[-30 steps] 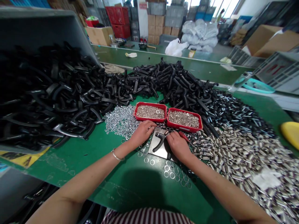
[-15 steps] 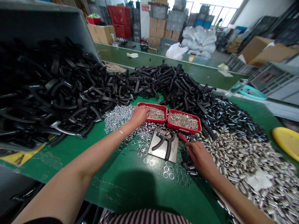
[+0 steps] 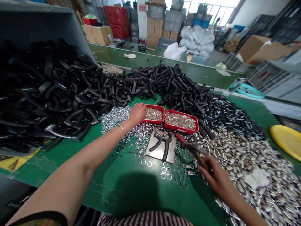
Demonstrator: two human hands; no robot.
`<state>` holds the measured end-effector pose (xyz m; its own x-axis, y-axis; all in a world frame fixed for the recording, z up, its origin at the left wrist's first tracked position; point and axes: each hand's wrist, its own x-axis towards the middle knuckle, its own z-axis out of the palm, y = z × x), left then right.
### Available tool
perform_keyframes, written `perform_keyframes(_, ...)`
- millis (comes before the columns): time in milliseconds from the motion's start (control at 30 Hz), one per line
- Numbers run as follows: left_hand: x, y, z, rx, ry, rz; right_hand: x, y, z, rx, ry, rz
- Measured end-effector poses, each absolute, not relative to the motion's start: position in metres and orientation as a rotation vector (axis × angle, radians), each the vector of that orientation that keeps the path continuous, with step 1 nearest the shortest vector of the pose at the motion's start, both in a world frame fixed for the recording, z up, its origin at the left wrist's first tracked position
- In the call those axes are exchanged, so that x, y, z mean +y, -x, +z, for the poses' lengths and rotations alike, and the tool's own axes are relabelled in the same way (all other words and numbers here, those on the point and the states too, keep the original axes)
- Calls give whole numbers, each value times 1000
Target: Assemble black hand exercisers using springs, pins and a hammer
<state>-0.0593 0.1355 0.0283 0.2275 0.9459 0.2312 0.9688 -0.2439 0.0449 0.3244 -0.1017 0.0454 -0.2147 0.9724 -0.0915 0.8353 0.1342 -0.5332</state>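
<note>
A black two-armed handle piece (image 3: 161, 142) lies on a small metal plate (image 3: 170, 154) in the middle of the green table (image 3: 131, 185). My left hand (image 3: 137, 113) reaches into the left red tray (image 3: 160, 108) of small metal bits, its fingers curled over the contents; what they hold is hidden. My right hand (image 3: 215, 180) is closed round the wooden handle of a small hammer (image 3: 196, 152), low at the right, its head pointing toward the plate. A second red tray (image 3: 196, 125) of silver pieces sits beside the first.
Large heaps of black plastic handles (image 3: 58, 91) fill the left and back. Loose washers (image 3: 113, 114) and rings (image 3: 172, 174) lie round the plate, silver sleeves (image 3: 246, 157) at the right, a red-handled tool (image 3: 180, 137), a yellow dish (image 3: 285, 138), a grey crate (image 3: 275, 78).
Both hands left the handle piece on the plate. My left hand went up into the left red tray; my right hand drew back to the right and took hold of the hammer.
</note>
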Motion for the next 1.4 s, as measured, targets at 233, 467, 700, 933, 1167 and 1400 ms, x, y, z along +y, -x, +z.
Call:
perform_keyframes(233,140,61,21,-1932,2348,-642,-53,-259,61,-2121,1625,835)
perform_keyframes(467,142,71,14,-1960,2447,-1162,-25,-232,60,-2303,1579,951)
perform_keyframes(700,95,35,31,-1728,2691,-1321,-29,-254,45,-1982,1749,1322)
perform_keyframes(933,42,-21,9,-1701,3114,-881,-45,-254,54,-1473,1706,1583)
perform_keyframes(1167,39,9,11,-1994,2759,-1308,-31,-246,57,-2237,1672,946)
perform_keyframes(1400,26,22,12,-2113,2820,-1339,-17,-245,57,-2301,1560,910)
